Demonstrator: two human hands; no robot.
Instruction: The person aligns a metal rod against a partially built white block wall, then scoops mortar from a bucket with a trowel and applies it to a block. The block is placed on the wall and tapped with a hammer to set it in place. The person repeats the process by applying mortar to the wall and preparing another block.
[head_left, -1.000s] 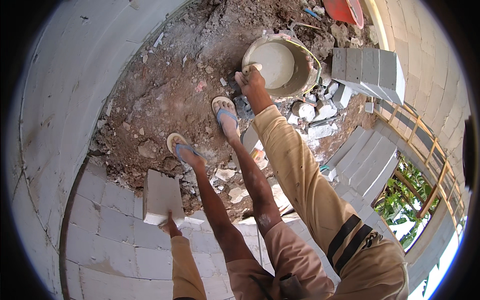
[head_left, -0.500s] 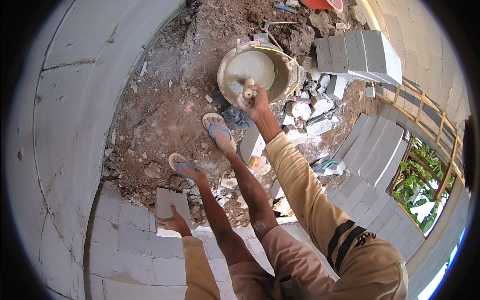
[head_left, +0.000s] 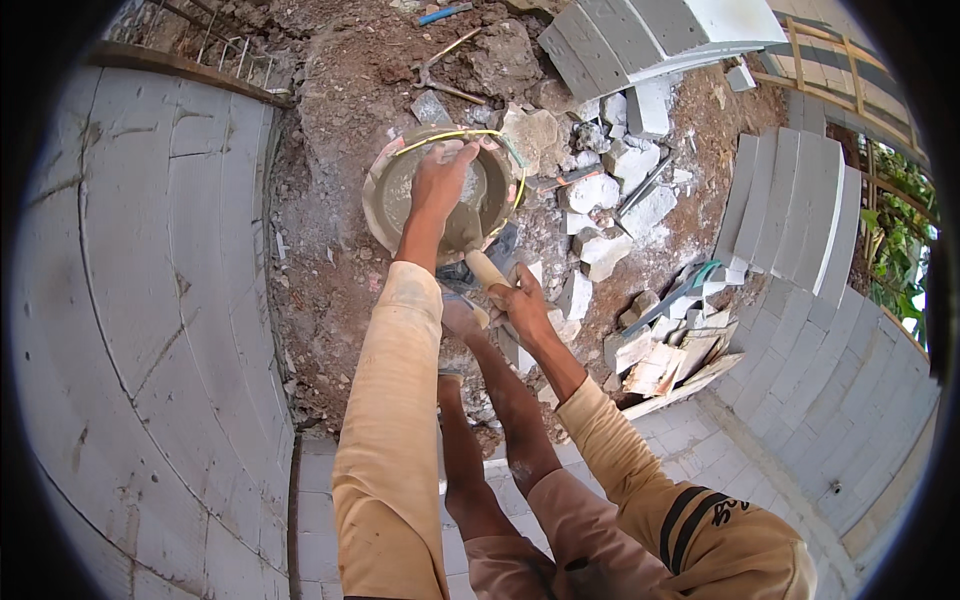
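A round bucket (head_left: 378, 222) of wet grey mortar (head_left: 402, 190) stands on the rubble ground ahead of me. My left hand (head_left: 438, 185) reaches across its mouth, fingers curled at the far rim beside the yellow-sleeved wire handle (head_left: 425, 143). My right hand (head_left: 522, 305) is closed around the wooden handle of a trowel (head_left: 487, 270) at the near right of the bucket. Mortar coats the trowel's blade, which lies over the near rim, its outline hard to make out. A dark crumpled bag (head_left: 505, 243) touches the bucket's near side.
Broken white block pieces (head_left: 600, 250) litter the right side, with a handsaw (head_left: 680, 295) among them. Stacked grey blocks (head_left: 620, 45) and more blocks (head_left: 790, 210) stand farther right. A hammer (head_left: 445, 75) lies beyond the bucket. Block walling (head_left: 170, 300) rises at left.
My left hand has left the grey block near my feet and moved to the bucket's far rim. The trowel has moved toward the bucket's near right, and the view has shifted.
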